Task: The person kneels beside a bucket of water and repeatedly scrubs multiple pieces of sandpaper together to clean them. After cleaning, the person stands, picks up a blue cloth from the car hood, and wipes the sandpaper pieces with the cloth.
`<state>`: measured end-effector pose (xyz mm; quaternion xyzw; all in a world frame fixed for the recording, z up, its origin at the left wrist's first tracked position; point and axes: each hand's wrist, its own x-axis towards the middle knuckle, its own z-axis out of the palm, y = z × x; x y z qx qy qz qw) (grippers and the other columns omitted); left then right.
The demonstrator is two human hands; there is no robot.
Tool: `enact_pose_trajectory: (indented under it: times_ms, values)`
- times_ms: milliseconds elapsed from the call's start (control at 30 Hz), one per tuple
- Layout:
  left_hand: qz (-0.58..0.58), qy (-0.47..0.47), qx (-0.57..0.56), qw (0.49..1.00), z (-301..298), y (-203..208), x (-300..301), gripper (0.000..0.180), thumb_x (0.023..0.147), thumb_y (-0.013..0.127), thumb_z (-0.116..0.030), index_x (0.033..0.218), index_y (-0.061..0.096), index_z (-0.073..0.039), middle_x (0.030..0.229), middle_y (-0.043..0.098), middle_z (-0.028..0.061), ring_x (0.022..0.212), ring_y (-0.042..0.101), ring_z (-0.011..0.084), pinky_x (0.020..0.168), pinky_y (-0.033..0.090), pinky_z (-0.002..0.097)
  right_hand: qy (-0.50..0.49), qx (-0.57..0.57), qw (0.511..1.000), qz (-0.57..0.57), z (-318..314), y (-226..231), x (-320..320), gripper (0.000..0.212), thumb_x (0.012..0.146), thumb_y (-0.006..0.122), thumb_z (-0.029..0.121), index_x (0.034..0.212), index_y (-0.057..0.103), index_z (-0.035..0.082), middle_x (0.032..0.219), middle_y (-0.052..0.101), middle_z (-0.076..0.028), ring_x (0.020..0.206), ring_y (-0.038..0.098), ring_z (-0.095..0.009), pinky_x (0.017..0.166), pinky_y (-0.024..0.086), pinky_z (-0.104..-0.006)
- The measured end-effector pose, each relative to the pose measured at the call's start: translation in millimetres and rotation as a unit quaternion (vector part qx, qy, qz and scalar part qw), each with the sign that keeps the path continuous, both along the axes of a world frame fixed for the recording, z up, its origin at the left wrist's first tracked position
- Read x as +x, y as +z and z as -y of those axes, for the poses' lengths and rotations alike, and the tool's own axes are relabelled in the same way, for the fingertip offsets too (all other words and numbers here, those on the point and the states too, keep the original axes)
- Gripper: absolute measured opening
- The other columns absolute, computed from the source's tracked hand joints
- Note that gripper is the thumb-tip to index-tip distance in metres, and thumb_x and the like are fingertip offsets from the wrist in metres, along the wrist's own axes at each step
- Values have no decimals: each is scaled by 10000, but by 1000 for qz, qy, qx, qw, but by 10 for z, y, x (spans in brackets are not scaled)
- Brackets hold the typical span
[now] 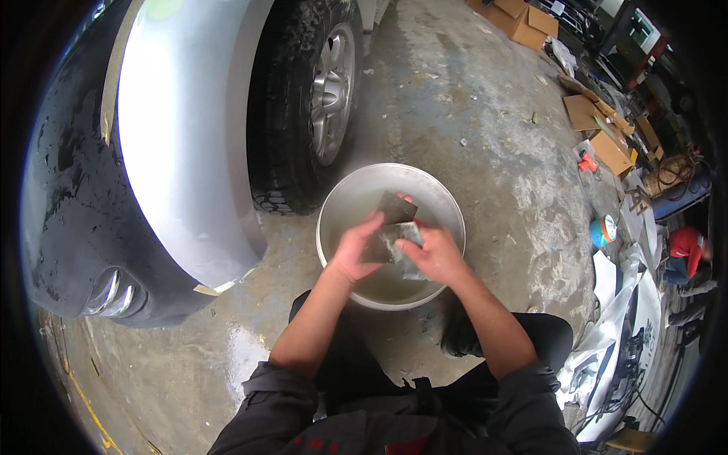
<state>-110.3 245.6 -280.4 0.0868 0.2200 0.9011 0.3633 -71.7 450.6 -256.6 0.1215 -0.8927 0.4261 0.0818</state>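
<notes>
Over a white bucket (pixel 331 189) of cloudy water, both my hands are closed on thin, dark pieces that look like wet sandpaper. My left hand (pixel 355 249) grips the dark sandpaper (pixel 378 247) from its left side. From the right, my right hand (pixel 438 255) pinches a pale grey, flat piece (pixel 409 265) with its thumb on top; whether this is a pad or the sandpaper's whitened face I cannot tell. A second dark flap (pixel 397 208) sticks up beyond the hands, with fingertips showing at its far edge.
To the left stands a car with a silver-grey fender (pixel 186 136), black bumper (pixel 83 197) and front tyre (pixel 284 114) close to the bucket. Along the right lie cardboard boxes (pixel 523 23), a small blue tub (pixel 604 230) and white body panels (pixel 644 334). Another person in red (pixel 686 254) is at far right.
</notes>
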Motion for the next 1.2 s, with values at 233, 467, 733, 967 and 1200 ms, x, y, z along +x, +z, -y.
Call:
enact_pose_trajectory:
  times_ms: [233, 467, 733, 967, 1200]
  values:
    - [36, -14, -33, 999, 20, 47, -10, 544, 1054, 549, -310, 1537, 456, -78, 1527, 527, 76, 1315, 574, 233, 1039, 527, 404, 77, 40, 996, -5, -114, 59, 17, 193, 967, 709, 212, 1054, 746, 43, 766, 750, -90, 623, 696, -160, 610, 551, -337]
    - [30, -21, -32, 999, 38, 53, -22, 535, 1058, 546, -323, 1522, 473, -68, 1521, 535, 58, 1278, 594, 217, 1008, 550, 385, 51, 61, 991, 111, -204, 110, -7, 199, 994, 683, 186, 1161, 753, 105, 809, 761, -36, 694, 667, -105, 668, 555, -315]
    - [36, -12, -37, 999, 25, 124, -18, 535, 1059, 544, -323, 1523, 478, -64, 1489, 567, 62, 1255, 613, 216, 1043, 523, 380, 35, -89, 982, 165, -168, 10, 30, 266, 984, 700, 235, 1195, 734, 78, 945, 781, -104, 835, 724, -168, 800, 565, -352]
    - [0, 0, -26, 1000, 33, 126, -17, 567, 1057, 524, -332, 1555, 429, -78, 1534, 517, 52, 1381, 513, 241, 1125, 437, 413, -35, -158, 945, 285, -22, 18, 52, 374, 962, 716, 187, 1282, 665, 0, 1094, 766, -133, 1020, 736, -235, 903, 568, -376]
    - [16, 21, -17, 1000, -7, 106, -29, 587, 1050, 535, -320, 1571, 410, -82, 1575, 489, 48, 1416, 488, 240, 1176, 385, 417, -10, -137, 965, 225, 30, -11, 70, 302, 954, 732, 229, 1177, 723, 27, 998, 769, -91, 947, 713, -211, 857, 557, -372]
